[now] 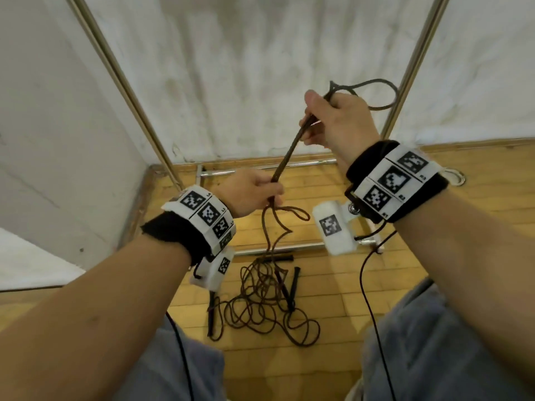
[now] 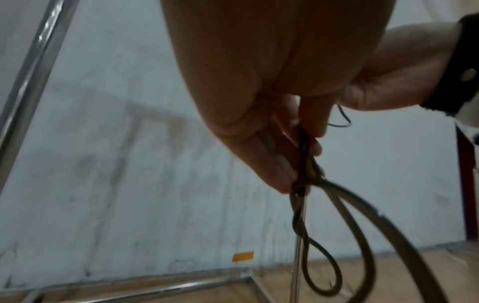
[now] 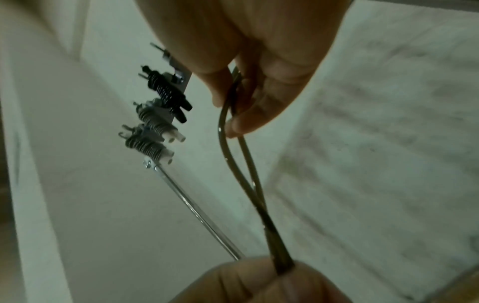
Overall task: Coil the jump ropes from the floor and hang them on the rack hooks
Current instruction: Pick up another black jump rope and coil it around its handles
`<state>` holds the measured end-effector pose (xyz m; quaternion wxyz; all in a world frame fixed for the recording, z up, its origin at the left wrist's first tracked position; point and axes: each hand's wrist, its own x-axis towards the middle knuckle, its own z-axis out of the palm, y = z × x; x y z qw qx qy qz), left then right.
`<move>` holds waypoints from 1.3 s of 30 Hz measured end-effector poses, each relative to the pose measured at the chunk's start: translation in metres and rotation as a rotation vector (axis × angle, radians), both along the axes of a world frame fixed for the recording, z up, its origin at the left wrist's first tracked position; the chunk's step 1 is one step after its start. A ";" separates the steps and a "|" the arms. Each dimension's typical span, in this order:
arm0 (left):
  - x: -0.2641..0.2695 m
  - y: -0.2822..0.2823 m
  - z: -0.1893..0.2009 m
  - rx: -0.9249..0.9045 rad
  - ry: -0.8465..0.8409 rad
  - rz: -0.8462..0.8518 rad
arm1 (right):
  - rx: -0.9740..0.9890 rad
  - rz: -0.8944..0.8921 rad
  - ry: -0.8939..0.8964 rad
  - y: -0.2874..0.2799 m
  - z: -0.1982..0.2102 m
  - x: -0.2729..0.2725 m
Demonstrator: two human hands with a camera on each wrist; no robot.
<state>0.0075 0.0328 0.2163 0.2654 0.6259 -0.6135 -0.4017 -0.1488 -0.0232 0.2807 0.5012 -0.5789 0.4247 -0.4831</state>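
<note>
A dark brown jump rope is stretched as a doubled bundle between both hands. My right hand grips its upper end, and a loop sticks out above the fist. My left hand pinches the lower end, below which small loops hang. The rest of the rope lies tangled on the wooden floor with black handles. In the right wrist view the two strands run from my right fingers down into the left hand.
A metal rack stands ahead, with slanted poles and base bars on the floor. Its hooks hold coiled ropes, one black and two with white handles. White walls close in behind and on the left.
</note>
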 end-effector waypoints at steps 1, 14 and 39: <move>0.001 0.000 0.003 -0.043 0.069 0.054 | 0.032 0.002 -0.099 0.001 0.002 -0.001; 0.004 -0.004 0.016 -0.209 0.410 0.320 | -0.084 0.304 0.560 0.024 -0.035 0.016; 0.031 -0.024 -0.035 0.123 -0.603 0.201 | -0.018 -0.293 0.210 -0.032 -0.017 -0.015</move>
